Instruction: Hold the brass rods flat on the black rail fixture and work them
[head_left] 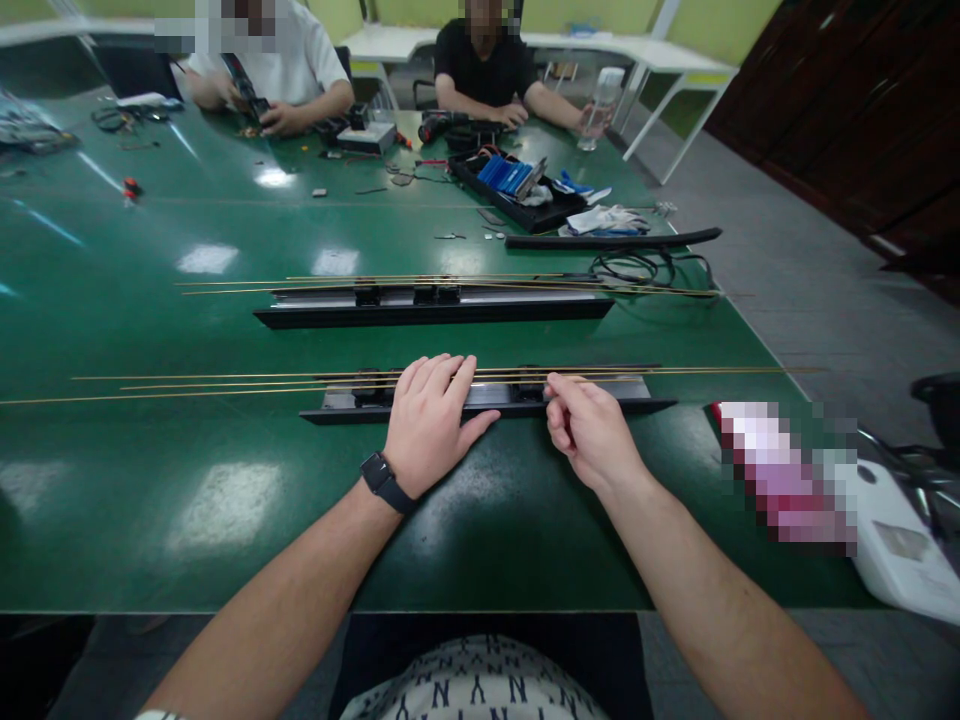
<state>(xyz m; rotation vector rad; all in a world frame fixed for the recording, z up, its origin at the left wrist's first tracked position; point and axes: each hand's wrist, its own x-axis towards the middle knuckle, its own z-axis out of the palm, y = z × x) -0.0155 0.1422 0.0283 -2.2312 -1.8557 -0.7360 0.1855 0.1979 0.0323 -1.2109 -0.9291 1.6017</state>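
Observation:
A long black rail (345, 416) with a silver inner channel lies crosswise on the green table in front of me. Small black blocks (530, 383) sit in its channel. Several thin gold-coloured rods (187, 377) run along the rail and stick out past both ends. My left hand (435, 415), watch at the wrist, rests across the rail and rods with its fingers stretched out and the thumb apart. To its right, my right hand (589, 425) has curled fingers, thumb and forefinger pinched at a rod. The exact grip is partly hidden.
Beyond lies a second black rail (435, 315) with rods above it and a coiled black cable (634, 265). Farther back are a black strip (615, 240), a black tray (525, 205) and two people at work. A white device (900, 535) stands at the right edge.

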